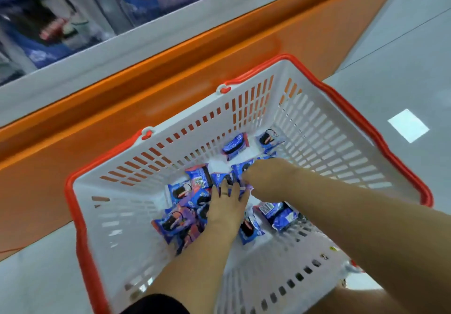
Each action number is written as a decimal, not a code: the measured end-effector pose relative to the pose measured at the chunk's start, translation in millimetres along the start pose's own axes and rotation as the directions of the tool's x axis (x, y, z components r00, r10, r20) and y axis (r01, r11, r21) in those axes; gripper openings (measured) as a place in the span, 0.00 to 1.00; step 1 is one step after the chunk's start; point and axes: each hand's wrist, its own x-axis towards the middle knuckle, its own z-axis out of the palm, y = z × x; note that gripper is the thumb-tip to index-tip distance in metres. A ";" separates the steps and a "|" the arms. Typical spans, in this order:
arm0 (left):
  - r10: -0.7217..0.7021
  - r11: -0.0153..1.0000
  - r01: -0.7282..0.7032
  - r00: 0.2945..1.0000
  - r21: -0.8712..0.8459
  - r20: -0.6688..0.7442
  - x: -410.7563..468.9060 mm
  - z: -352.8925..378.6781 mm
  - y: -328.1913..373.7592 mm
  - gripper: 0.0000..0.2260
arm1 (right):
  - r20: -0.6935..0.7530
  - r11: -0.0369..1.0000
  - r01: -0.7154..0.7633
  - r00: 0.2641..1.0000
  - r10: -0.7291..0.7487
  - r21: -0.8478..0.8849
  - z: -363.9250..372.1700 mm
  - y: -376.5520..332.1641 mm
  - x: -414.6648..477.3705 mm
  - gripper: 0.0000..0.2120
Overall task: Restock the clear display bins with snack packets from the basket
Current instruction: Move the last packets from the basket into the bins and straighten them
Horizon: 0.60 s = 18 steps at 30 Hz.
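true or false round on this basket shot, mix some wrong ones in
1. The left hand and the right hand both reach into the basket. True.
2. The basket's rim is blue. False: it is red.
3. The packets are mostly blue. True.
4. Packets fill the basket to the top. False: they lie only on its bottom.
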 end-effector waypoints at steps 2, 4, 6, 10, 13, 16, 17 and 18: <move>0.025 0.999 -0.024 0.999 0.022 -0.046 -1.5 -2.0 -1.4 0.35 | 0.012 1.000 -0.021 1.000 0.021 0.006 -1.5 2.1 -2.9 0.11; 0.039 0.999 -0.039 0.994 0.009 -0.104 -5.6 -5.2 -5.5 0.37 | 0.029 0.999 -0.037 0.999 0.037 -0.008 -5.5 5.7 -6.7 0.11; 0.015 0.996 -0.029 0.985 -0.079 -0.169 -11.5 -10.4 -11.1 0.37 | 0.031 0.999 -0.039 0.999 0.039 0.001 -14.6 9.1 -13.0 0.12; -0.108 0.914 -0.031 0.943 -0.406 -0.316 -33.4 -39.5 -18.6 0.34 | -0.040 0.996 -0.060 0.997 0.063 0.067 -48.7 14.4 -36.2 0.16; -0.243 0.751 -0.071 0.895 -0.656 -0.374 -59.4 -73.3 -23.4 0.35 | -0.092 0.992 -0.075 0.992 0.085 0.100 -78.5 15.3 -58.8 0.16; -0.359 0.571 -0.141 0.843 -0.808 -0.401 -89.3 -106.2 -28.4 0.36 | -0.150 0.984 -0.070 0.984 0.096 0.165 -107.4 11.3 -87.9 0.16; -0.394 0.493 -0.171 0.830 -0.853 -0.394 -101.0 -117.1 -30.4 0.36 | -0.175 0.973 -0.058 0.980 0.099 0.221 -116.2 8.8 -98.9 0.16; -0.426 0.405 -0.205 0.820 -0.891 -0.382 -111.8 -128.1 -32.9 0.36 | -0.202 0.949 -0.033 0.974 0.100 0.313 -125.0 6.2 -110.8 0.17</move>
